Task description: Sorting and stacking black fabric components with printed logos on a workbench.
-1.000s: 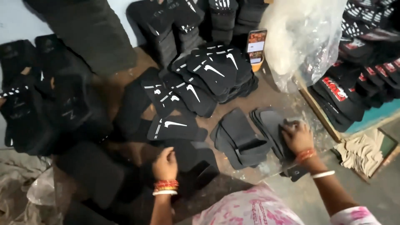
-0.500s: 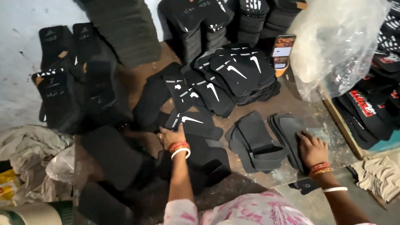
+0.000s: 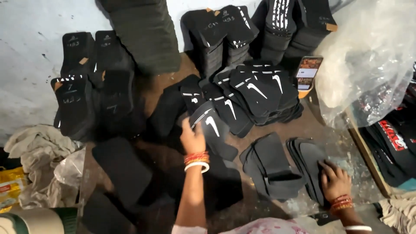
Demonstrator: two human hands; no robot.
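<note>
The black sole with a white curved mark (image 3: 211, 125) sits just past the fingers of the left hand (image 3: 193, 139), which close on its near edge and hold it over the brown floor (image 3: 312, 125). Beyond those fingers a fanned heap of printed soles (image 3: 255, 97) already lies sorted (each shows the same white mark), and taller stacks of black soles (image 3: 225, 34) stand against the wall.

The right hand (image 3: 334, 182) rests flat, fingers spread and gripping nothing, on a pile of plain black soles (image 3: 310, 167); beside its fingers lies another plain pile (image 3: 271, 167). Judging by the piles, much sorting is done, though loose dark soles (image 3: 121, 169) lie scattered near the left wrist. A clear plastic bag (image 3: 368, 65) sits far off to the right.
</note>
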